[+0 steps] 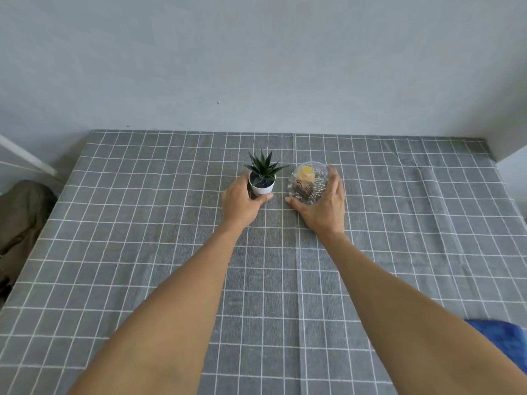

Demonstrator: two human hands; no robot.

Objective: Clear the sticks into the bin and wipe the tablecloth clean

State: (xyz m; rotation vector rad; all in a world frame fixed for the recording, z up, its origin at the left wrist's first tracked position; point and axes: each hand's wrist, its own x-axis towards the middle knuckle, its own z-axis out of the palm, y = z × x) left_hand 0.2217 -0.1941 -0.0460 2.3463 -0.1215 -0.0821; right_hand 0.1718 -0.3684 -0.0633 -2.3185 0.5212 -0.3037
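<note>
A grey tablecloth [142, 252] with a white grid covers the table. Near its far middle stands a small green plant in a white pot [263, 185]; my left hand [241, 202] wraps around the pot from the left, thumb in front. Just to the right sits a clear glass dish [308, 182] holding a yellow piece and a brown piece; my right hand [322, 208] cups it from the right and front. No sticks and no bin are in view.
A blue cloth [504, 342] lies at the table's right front edge. A pale wall runs behind the table, with a white ledge at far right. An olive-brown bundle [20, 223] sits off the table's left side.
</note>
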